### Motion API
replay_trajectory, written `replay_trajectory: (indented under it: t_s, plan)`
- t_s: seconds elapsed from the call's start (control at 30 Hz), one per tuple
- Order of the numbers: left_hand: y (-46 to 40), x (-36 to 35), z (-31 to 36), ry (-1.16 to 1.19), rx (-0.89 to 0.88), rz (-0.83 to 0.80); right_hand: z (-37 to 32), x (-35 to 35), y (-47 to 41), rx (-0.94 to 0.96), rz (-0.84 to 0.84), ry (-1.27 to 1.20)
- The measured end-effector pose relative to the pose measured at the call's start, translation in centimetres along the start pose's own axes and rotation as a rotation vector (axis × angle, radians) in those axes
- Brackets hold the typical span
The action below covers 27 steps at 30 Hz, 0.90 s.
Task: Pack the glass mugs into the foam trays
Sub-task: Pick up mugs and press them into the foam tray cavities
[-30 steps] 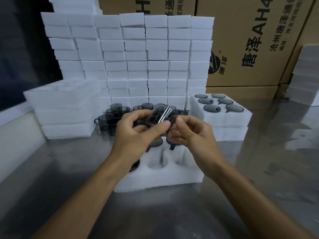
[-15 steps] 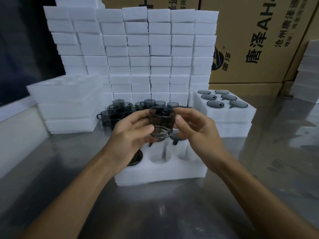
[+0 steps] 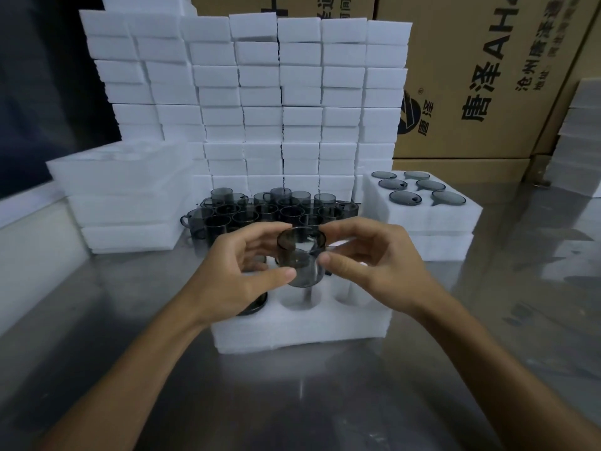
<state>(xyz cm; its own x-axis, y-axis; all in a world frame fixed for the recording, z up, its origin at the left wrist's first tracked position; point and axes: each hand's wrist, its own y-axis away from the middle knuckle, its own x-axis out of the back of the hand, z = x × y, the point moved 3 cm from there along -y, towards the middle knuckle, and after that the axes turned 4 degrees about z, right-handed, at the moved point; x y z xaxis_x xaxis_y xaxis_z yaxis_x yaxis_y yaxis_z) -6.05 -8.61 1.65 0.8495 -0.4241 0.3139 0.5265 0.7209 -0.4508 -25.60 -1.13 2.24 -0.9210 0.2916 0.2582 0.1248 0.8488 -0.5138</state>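
A smoky grey glass mug [image 3: 302, 257] hangs upright just above the white foam tray [image 3: 302, 330] in front of me. My left hand [image 3: 237, 271] grips its left side with thumb and fingers, and my right hand [image 3: 367, 260] pinches its right side. One dark mug [image 3: 252, 305] sits in the tray's front left pocket, partly hidden by my left hand. The front middle and right pockets show white foam. Several loose grey mugs [image 3: 270, 209] stand in a cluster behind the tray.
A filled foam tray [image 3: 422, 216] with several mugs sits at the right on another tray. Foam trays [image 3: 126, 196] are stacked at the left, a wall of foam blocks [image 3: 279, 102] stands behind, and cardboard boxes [image 3: 487, 76] rise beyond. The table [image 3: 292, 402] is shiny steel.
The mug went from tilted on its side to upright between both hands and has come down closer to the tray's pockets.
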Motion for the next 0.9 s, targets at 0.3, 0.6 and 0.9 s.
replay_trajectory:
  t_s: [0.3, 0.6, 0.9]
  plan:
    - [0.3, 0.1, -0.7, -0.195, 0.003, -0.113, 1.0, -0.3, 0.3, -0.047, -0.063, 0.176]
    - [0.5, 0.4, -1.1, -0.224, 0.061, -0.183, 1.2, -0.5, 0.4, -0.092, -0.143, 0.246]
    - [0.4, 0.4, -1.3, -0.22, 0.096, -0.17, 1.0, -0.6, 0.2, -0.05, -0.18, 0.291]
